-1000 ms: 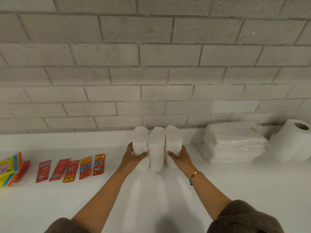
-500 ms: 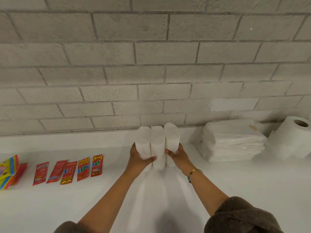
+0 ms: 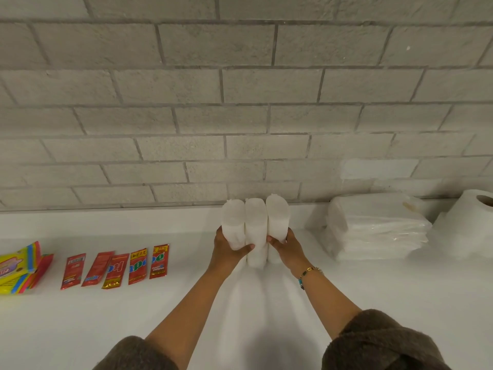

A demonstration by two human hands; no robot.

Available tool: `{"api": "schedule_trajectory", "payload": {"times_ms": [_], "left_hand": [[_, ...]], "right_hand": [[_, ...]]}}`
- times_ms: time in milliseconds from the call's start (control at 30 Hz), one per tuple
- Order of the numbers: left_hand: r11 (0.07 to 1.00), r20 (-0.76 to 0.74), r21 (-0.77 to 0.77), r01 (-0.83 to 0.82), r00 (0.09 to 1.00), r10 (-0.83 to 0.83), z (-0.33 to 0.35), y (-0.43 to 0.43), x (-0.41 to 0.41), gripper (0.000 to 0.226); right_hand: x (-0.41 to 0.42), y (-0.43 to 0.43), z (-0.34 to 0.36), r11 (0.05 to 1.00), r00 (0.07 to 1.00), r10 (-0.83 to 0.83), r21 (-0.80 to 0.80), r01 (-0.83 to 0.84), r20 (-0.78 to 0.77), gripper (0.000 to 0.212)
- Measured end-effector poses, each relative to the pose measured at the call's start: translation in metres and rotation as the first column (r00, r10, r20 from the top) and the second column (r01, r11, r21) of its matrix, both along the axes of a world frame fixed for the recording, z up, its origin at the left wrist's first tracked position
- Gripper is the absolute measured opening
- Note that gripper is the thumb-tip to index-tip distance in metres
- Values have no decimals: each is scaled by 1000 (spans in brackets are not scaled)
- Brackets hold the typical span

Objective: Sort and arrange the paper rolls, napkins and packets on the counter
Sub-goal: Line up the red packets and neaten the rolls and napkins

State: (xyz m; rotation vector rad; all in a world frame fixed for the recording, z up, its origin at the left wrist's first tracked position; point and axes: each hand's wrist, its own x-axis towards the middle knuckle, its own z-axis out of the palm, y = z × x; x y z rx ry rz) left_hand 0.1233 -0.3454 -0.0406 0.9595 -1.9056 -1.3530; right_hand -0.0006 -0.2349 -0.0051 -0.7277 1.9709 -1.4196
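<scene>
Three white wrapped paper rolls (image 3: 255, 231) stand upright side by side on the white counter (image 3: 240, 311), close to the brick wall. My left hand (image 3: 228, 248) grips the left roll, thumb curled across its front. My right hand (image 3: 286, 248) grips the right roll from the other side. Both hands squeeze the three rolls together. A stack of wrapped napkins (image 3: 373, 228) lies to the right. Several red packets (image 3: 114, 267) lie in a row to the left.
A toilet paper roll (image 3: 472, 222) stands at the far right by the wall. Yellow and multicoloured packets (image 3: 20, 268) lie at the far left edge. The grey brick wall (image 3: 240, 102) rises directly behind the rolls.
The three rolls have been pushed a little farther back towards the wall. Both hands now sit slightly higher on the rolls and press them closer together.
</scene>
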Motion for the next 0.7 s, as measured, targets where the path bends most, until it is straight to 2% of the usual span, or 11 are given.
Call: {"api": "schedule_trajectory", "payload": {"times_ms": [100,233,333,400,433,567,700], "left_hand": [[999,24,27,20,999,-21,2,0,2,84],[998,172,51,24,985,-33,12,0,7,109],[996,273,86,16,961,-39,23,4,14,130],[995,323,99,-5,946,-27,23,0,21,125],[996,354,92,-15,935,-18,24,0,26,119],[999,413,14,-29,911,21,24,9,57,83],[998,423,-46,-41,904,57,15,20,105,60]], "right_hand": [[0,2,4,1000,1000,21,-12,-21,-13,42],[-3,2,8,998,998,54,38,-53,-12,50],[-10,4,4,993,997,81,82,-82,15,75],[-11,8,-1,986,997,32,158,-44,77,95],[-10,10,-3,984,995,-7,177,-11,102,97],[8,24,-17,988,972,-113,129,88,207,80],[44,26,-36,983,973,-84,180,45,214,58]]}}
